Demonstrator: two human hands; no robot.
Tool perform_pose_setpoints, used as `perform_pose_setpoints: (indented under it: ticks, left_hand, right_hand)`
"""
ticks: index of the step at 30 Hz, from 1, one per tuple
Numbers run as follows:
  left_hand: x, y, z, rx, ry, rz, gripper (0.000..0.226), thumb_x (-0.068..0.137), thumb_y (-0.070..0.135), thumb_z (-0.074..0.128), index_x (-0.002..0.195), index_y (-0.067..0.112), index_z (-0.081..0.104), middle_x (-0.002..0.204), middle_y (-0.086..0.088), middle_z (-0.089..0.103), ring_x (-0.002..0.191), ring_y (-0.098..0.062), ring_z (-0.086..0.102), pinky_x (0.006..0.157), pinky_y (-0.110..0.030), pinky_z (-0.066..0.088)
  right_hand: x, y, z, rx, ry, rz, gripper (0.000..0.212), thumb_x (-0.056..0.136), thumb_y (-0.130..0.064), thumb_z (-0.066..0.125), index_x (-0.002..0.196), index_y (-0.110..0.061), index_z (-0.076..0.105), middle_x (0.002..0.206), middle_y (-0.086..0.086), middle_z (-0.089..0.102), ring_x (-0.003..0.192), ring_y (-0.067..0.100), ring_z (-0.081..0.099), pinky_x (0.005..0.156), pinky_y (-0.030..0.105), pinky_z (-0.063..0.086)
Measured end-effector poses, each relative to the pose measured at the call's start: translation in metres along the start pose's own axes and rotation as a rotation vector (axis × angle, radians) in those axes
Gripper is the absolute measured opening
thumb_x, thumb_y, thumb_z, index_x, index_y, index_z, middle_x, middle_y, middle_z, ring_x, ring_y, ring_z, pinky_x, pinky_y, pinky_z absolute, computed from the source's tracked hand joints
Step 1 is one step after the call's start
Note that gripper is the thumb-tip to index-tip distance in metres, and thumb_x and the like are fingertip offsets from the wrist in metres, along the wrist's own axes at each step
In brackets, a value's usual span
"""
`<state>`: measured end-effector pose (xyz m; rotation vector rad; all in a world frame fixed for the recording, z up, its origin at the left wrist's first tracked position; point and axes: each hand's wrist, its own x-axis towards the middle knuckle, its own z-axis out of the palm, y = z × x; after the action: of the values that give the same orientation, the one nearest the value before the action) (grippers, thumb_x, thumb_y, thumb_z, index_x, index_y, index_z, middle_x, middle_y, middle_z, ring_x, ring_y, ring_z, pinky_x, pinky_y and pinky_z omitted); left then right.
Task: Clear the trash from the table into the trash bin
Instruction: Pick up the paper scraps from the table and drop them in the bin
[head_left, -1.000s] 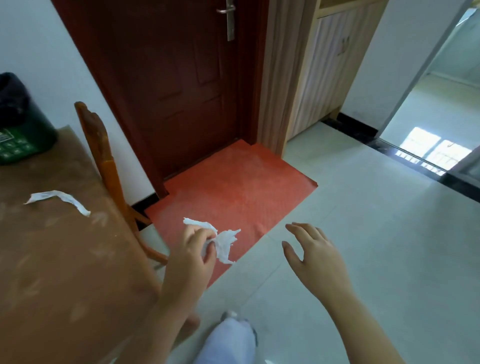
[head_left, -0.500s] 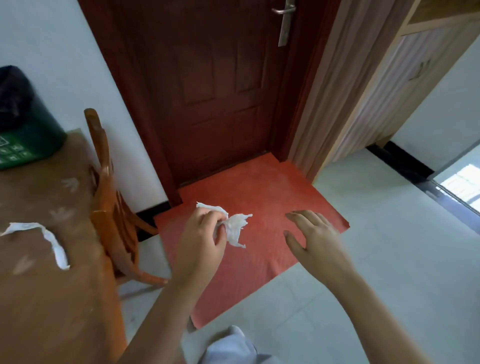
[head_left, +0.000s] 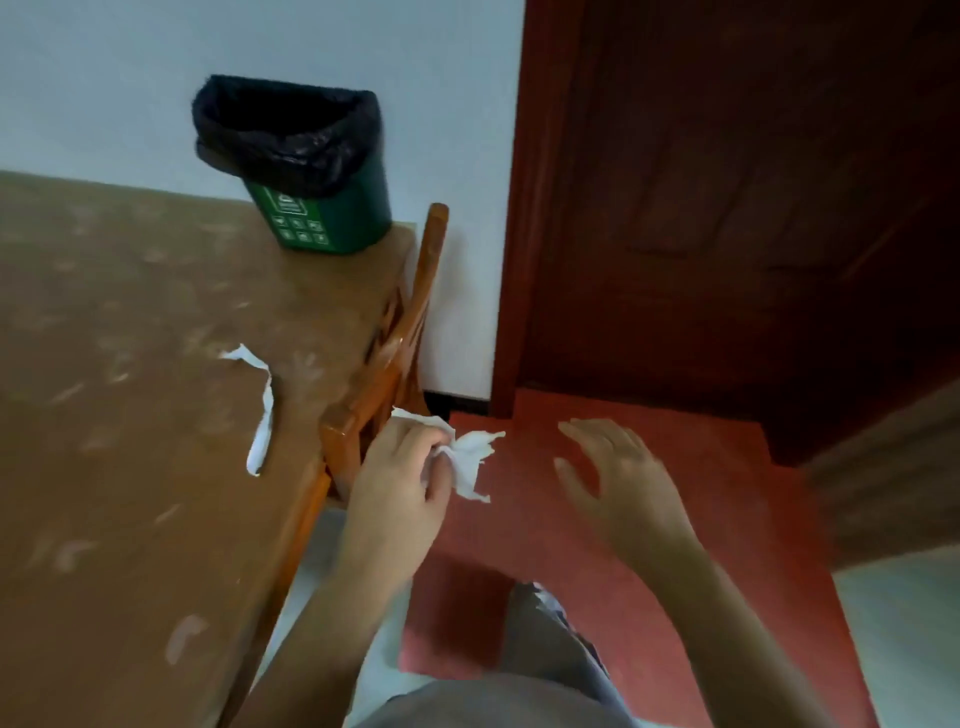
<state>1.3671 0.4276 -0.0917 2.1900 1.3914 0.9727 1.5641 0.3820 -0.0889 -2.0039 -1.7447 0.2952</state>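
Holding a crumpled white tissue (head_left: 470, 460) pinched between thumb and fingers, the left hand (head_left: 402, 483) hangs in the air just past the right edge of the worktop (head_left: 130, 467), over the floor and near the wooden chair (head_left: 387, 358) that is pushed against this edge. The right hand (head_left: 613, 470) is empty, with the fingers spread wide, and it floats above the red mat (head_left: 623, 519), apart from the tissue.

The green trash bin (head_left: 327, 218), lined with a black bag (head_left: 285, 135), stands on the worktop at its far right corner, close to the wall. One more piece of trash, a long torn paper strip (head_left: 262, 415), lies on the worktop near the right edge, between the bin and the left hand.

I judge that the tissue must now travel to the bin, and some things may go wrong. The grip takes only one part of the tissue; a loose flap hangs out to the right, so a quick swing of the arm may pull it free, and it would fall on the mat or the floor. The tissue is also very light, so if it is released too high or too early, it may drift and land beside the bin on the worktop. The bag folds inward at the rim, which makes the opening a little narrower. The chair back stands up beside the worktop edge on the way to the bin and the sleeve or wrist may catch it. The strip can also be forgotten.
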Motion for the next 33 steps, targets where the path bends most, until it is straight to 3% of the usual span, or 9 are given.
perform_pose_setpoints:
  ticks: [3, 6, 9, 13, 18, 24, 29, 33]
  left_hand:
    - [0.024, 0.001, -0.002, 0.046, 0.117, -0.142, 0.012, 0.082, 0.007, 0.055, 0.090, 0.008, 0.064, 0.091, 0.006, 0.051, 0.082, -0.004, 0.048, 0.076, -0.001, 0.033]
    - [0.037, -0.002, -0.009, 0.125, 0.214, -0.276, 0.019, 0.079, 0.015, 0.048, 0.088, 0.010, 0.064, 0.094, 0.001, 0.058, 0.085, -0.008, 0.050, 0.076, -0.001, 0.030]
    - [0.034, -0.006, -0.017, 0.183, 0.346, -0.426, 0.014, 0.077, 0.003, 0.056, 0.087, 0.008, 0.064, 0.090, -0.002, 0.057, 0.079, -0.009, 0.048, 0.069, -0.006, 0.030]
    - [0.016, -0.011, -0.028, 0.259, 0.432, -0.630, 0.021, 0.072, -0.011, 0.065, 0.083, 0.008, 0.064, 0.086, 0.002, 0.052, 0.073, -0.004, 0.043, 0.072, 0.002, 0.025]
    - [0.009, -0.043, -0.048, 0.303, 0.550, -0.784, 0.019, 0.075, -0.008, 0.063, 0.085, 0.008, 0.064, 0.085, 0.003, 0.051, 0.072, -0.011, 0.046, 0.063, -0.013, 0.028]
    - [0.010, -0.101, -0.064, 0.268, 0.631, -0.949, 0.016, 0.078, -0.004, 0.061, 0.086, 0.009, 0.065, 0.084, 0.006, 0.050, 0.073, -0.013, 0.049, 0.063, -0.015, 0.030]
    - [0.015, -0.146, -0.083, 0.254, 0.649, -0.973, 0.017, 0.076, -0.006, 0.062, 0.085, 0.008, 0.064, 0.084, 0.005, 0.051, 0.071, -0.011, 0.048, 0.062, -0.013, 0.030]
    - [0.023, -0.168, -0.102, 0.229, 0.662, -0.985, 0.017, 0.078, -0.003, 0.060, 0.085, 0.012, 0.063, 0.080, 0.018, 0.046, 0.070, -0.004, 0.044, 0.063, -0.008, 0.031]
  right_hand:
    - [0.054, 0.004, -0.007, 0.002, -0.084, -0.188, 0.043, 0.080, -0.036, 0.043, 0.109, -0.009, 0.060, 0.106, 0.012, 0.065, 0.096, 0.032, 0.060, 0.080, 0.044, 0.052]
    - [0.098, -0.001, -0.014, 0.017, -0.130, -0.323, 0.038, 0.083, -0.032, 0.046, 0.110, -0.009, 0.059, 0.106, 0.011, 0.064, 0.096, 0.029, 0.059, 0.080, 0.039, 0.049]
    - [0.134, -0.017, -0.007, 0.068, -0.221, -0.453, 0.032, 0.085, -0.021, 0.057, 0.115, -0.011, 0.056, 0.111, 0.007, 0.060, 0.102, 0.024, 0.053, 0.082, 0.032, 0.042]
    - [0.158, -0.048, 0.024, 0.147, -0.326, -0.620, 0.032, 0.085, -0.023, 0.056, 0.115, -0.012, 0.056, 0.110, 0.006, 0.061, 0.103, 0.022, 0.053, 0.083, 0.033, 0.043]
    - [0.185, -0.097, 0.069, 0.150, -0.425, -0.823, 0.033, 0.084, -0.023, 0.057, 0.114, -0.011, 0.057, 0.107, 0.006, 0.062, 0.099, 0.023, 0.054, 0.080, 0.039, 0.049]
    - [0.224, -0.162, 0.138, 0.077, -0.559, -0.917, 0.035, 0.086, -0.024, 0.054, 0.119, -0.013, 0.053, 0.113, 0.004, 0.057, 0.105, 0.022, 0.049, 0.084, 0.035, 0.042]
    - [0.249, -0.200, 0.198, -0.084, -0.730, -0.943, 0.033, 0.088, -0.025, 0.052, 0.119, -0.015, 0.051, 0.115, 0.005, 0.057, 0.107, 0.022, 0.049, 0.082, 0.032, 0.041]
    - [0.262, -0.211, 0.239, -0.209, -0.848, -0.959, 0.033, 0.087, -0.026, 0.054, 0.119, -0.018, 0.051, 0.110, 0.004, 0.059, 0.100, 0.019, 0.052, 0.076, 0.030, 0.044]
